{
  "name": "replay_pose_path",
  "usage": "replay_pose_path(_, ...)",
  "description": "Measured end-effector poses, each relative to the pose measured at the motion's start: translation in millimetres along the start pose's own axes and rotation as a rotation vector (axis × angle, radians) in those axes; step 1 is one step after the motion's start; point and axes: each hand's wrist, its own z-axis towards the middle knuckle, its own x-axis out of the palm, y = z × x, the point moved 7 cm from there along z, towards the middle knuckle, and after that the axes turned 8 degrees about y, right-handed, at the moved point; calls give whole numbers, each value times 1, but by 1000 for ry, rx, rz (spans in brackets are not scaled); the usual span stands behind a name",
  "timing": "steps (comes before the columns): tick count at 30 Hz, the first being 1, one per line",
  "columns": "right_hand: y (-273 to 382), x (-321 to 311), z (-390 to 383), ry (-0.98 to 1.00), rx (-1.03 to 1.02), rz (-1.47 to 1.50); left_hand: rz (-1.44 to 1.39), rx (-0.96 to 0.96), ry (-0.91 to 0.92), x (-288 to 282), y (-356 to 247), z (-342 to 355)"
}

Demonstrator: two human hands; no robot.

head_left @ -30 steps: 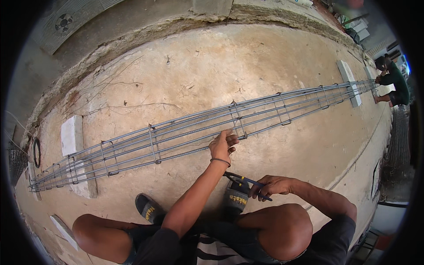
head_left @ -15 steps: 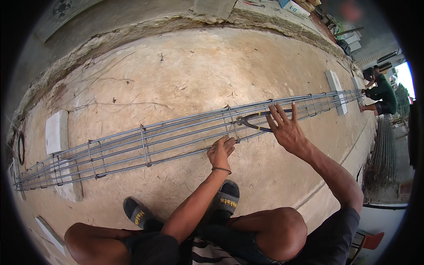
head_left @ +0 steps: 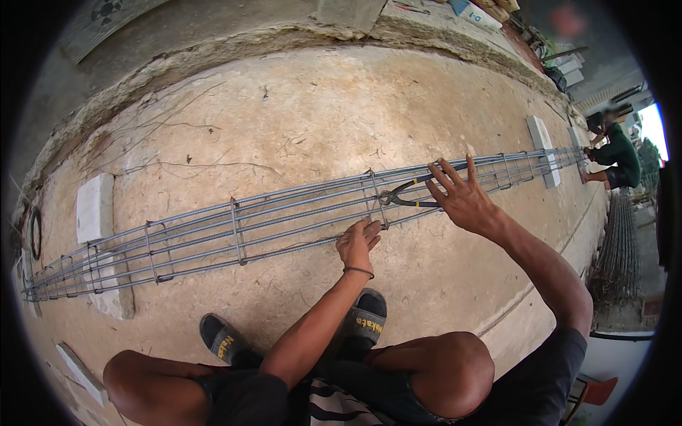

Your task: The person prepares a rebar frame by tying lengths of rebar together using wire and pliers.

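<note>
Two plier handles (head_left: 418, 204) extend left from the right hand (head_left: 469, 204).

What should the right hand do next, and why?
Perhaps the right hand should close around the handles of the pliers, because its fingers look spread wide while the pliers' head appears right by a metal loop of the steel cage.

Black coil (head_left: 35, 233), far left; red chair (head_left: 601, 391), lower right; white package (head_left: 475, 15) near top edge.
</note>
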Motion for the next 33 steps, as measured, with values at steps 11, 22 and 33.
replay_pose_path(11, 7, -3, 6, -39, -21, 5, -48, -65, -3, -1, 3, 3)
replay_pose_path(22, 3, -28, 6, -151, -163, -96, -239, -365, 290, 94, 21, -8)
replay_pose_path(33, 13, -23, -6, 156, 93, 407, -664, -271, 269, 133, 59, 68)
